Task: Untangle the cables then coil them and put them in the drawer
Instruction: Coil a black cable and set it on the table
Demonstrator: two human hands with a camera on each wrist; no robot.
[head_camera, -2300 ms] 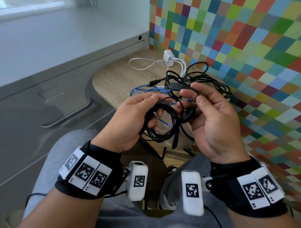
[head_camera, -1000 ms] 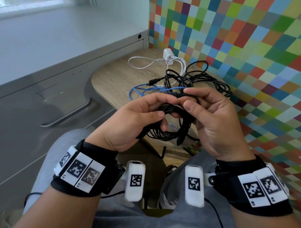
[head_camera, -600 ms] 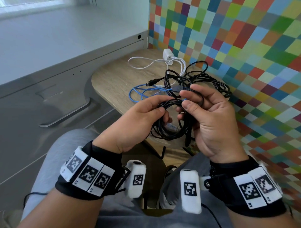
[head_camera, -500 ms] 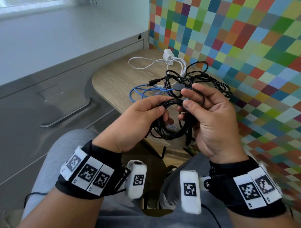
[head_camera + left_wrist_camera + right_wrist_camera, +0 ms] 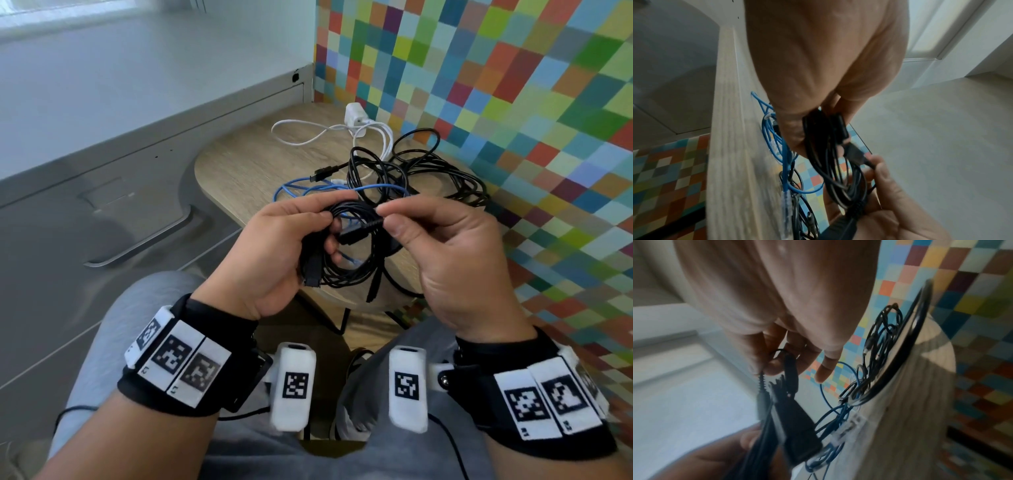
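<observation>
Left hand grips the coiled black cable above the tabletop edge; right hand pinches its connector end. Its fingers hide part of the coil; the right-wrist view is blurred.

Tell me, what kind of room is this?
Probably an office or study corner indoors. A small wooden table stands against a colourful checkered wall, beside a grey drawer cabinet, with a white charger and tangled cables on it.
</observation>
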